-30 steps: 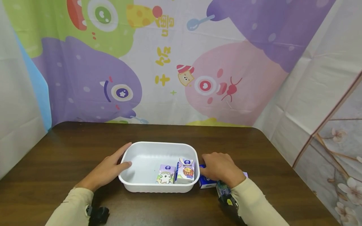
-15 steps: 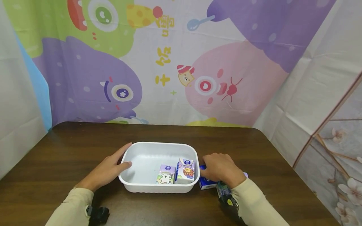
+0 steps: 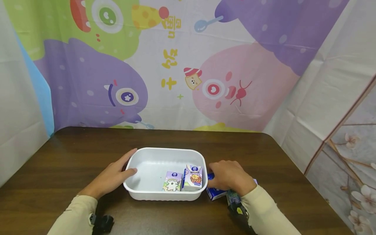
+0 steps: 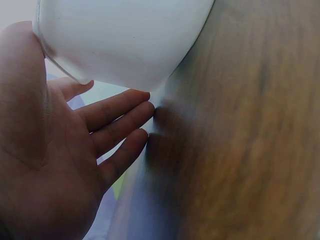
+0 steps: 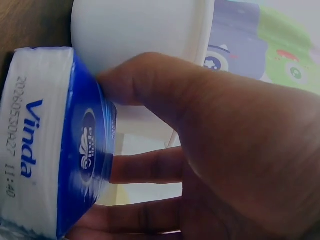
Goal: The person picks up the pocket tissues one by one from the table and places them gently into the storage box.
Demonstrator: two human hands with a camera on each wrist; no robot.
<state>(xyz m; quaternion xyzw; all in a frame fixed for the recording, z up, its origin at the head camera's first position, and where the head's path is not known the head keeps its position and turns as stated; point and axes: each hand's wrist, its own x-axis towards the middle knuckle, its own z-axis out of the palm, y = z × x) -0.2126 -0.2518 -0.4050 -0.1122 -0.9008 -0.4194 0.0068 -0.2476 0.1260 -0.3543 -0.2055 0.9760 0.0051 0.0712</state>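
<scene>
A white plastic bin [image 3: 149, 195] stands on the table. My left hand [image 3: 113, 176] holds its left end, thumb over the rim; in the left wrist view the fingers [image 4: 125, 120] lie outside the wall. In the bin's right half are two tissue packs, a lilac one with a white cartoon bear [image 3: 172, 182] and an upright one with a yellow figure [image 3: 194, 178]. Right of the bin, my right hand [image 3: 229, 176] grips a blue and white Vinda tissue pack [image 5: 65, 145] between thumb and fingers. The pack is close beside the bin's wall.
Another pack, dark and patterned [image 3: 233, 197], lies partly hidden under my right wrist. A lilac corner [image 3: 255, 181] shows beyond the sleeve. The brown wooden table [image 3: 164, 138] ends at a cartoon-printed cloth [image 3: 170, 107] behind.
The blue pack under my right hand has turned slightly, its front end shifting a little toward me. The left hand and the bin have stayed in place.
</scene>
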